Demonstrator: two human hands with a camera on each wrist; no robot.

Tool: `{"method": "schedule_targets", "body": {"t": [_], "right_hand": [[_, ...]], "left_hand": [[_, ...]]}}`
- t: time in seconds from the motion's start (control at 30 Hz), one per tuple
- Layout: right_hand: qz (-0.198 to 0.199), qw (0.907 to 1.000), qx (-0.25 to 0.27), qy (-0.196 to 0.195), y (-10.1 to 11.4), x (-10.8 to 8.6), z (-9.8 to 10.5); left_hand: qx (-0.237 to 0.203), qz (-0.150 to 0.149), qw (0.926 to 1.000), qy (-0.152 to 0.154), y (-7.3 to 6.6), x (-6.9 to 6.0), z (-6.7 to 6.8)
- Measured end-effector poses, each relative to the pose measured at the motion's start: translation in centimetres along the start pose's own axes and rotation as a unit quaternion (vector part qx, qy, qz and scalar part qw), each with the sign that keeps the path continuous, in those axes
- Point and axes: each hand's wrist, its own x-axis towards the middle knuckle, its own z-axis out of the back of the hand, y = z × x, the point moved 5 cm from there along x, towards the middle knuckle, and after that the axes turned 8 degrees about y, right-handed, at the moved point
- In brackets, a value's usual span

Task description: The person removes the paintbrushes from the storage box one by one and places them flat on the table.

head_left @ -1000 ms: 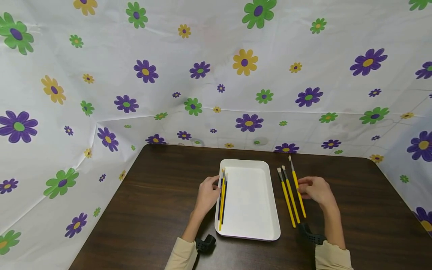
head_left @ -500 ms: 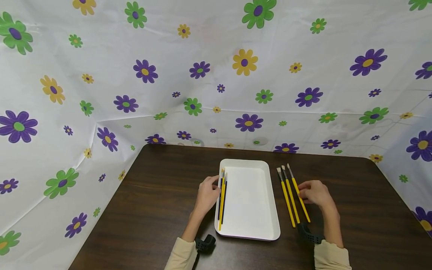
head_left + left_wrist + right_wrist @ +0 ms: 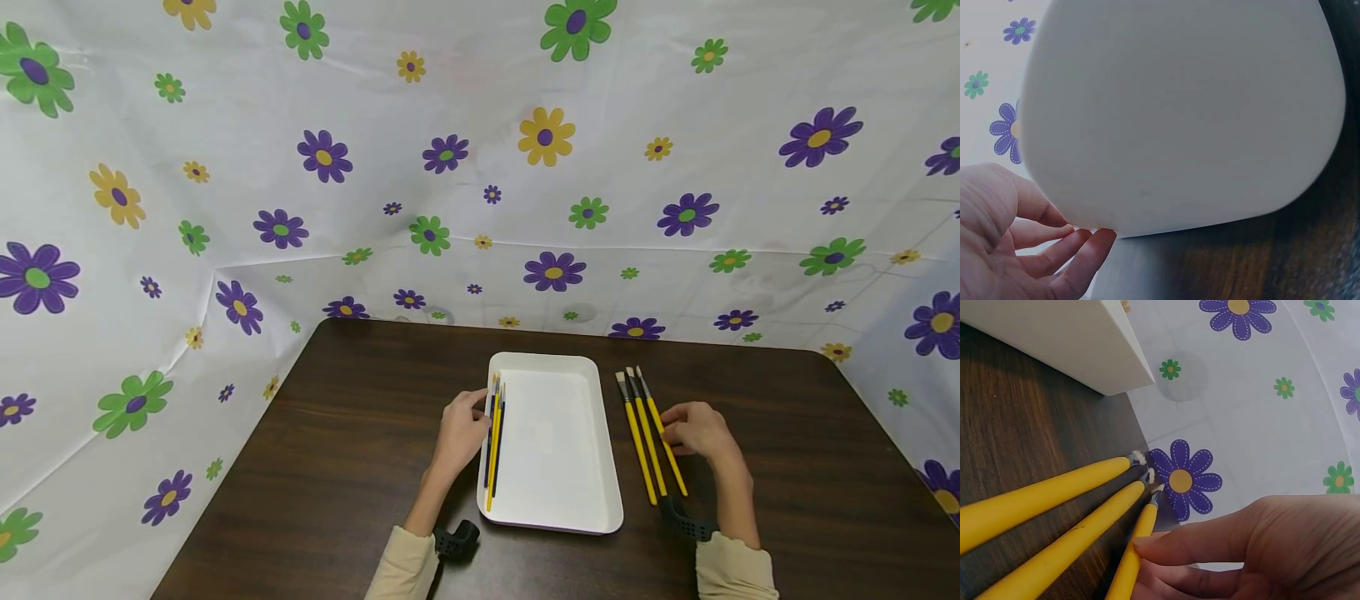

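My left hand [image 3: 459, 429] holds the left rim of a white rectangular tray [image 3: 562, 450]; in the left wrist view its thumb and fingers pinch the tray's edge [image 3: 1179, 137]. Along that side inside the tray lie a yellow paintbrush [image 3: 492, 467] and dark-handled paintbrushes [image 3: 500, 442], bristles pointing away. To the right of the tray, my right hand [image 3: 701, 427] pinches the handle of a yellow paintbrush [image 3: 676, 463], thumb on top in the right wrist view [image 3: 1129, 569]. Beside it on the table lie two more yellow paintbrushes, one in the middle [image 3: 651, 446] and one nearest the tray [image 3: 641, 458].
The dark wooden table [image 3: 360, 433] ends at the back against a white flowered sheet [image 3: 465, 192], which also hangs at both sides. A black wrist camera [image 3: 457, 542] sits by the left wrist, another [image 3: 686, 523] by the right.
My right hand has brought its paintbrush toward me and slightly left, so its bristle end now sits close to the other two. The left hand and the tray stay in place.
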Motion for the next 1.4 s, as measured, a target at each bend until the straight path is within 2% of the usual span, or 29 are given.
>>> {"method": "schedule_targets", "body": {"t": [0.3,0.53,0.97,1.4], "right_hand": [[-0.014,0.9999,0.004,0.007,-0.1,0.1,-0.3],[-0.013,0.9999,0.004,0.000,-0.1,0.0,0.0],[0.025,0.9981,-0.001,-0.057,0.9,-0.5,0.9],[0.083,0.9913,-0.001,-0.102,4.3,-1.8,0.4]], "left_hand": [[-0.001,0.010,1.0000,0.001,0.1,0.1,-0.1],[0.002,0.005,1.0000,-0.001,0.0,0.1,-0.1],[0.002,0.002,1.0000,-0.004,0.1,0.0,-0.1],[0.001,0.006,1.0000,-0.003,0.0,0.0,0.0]]}}
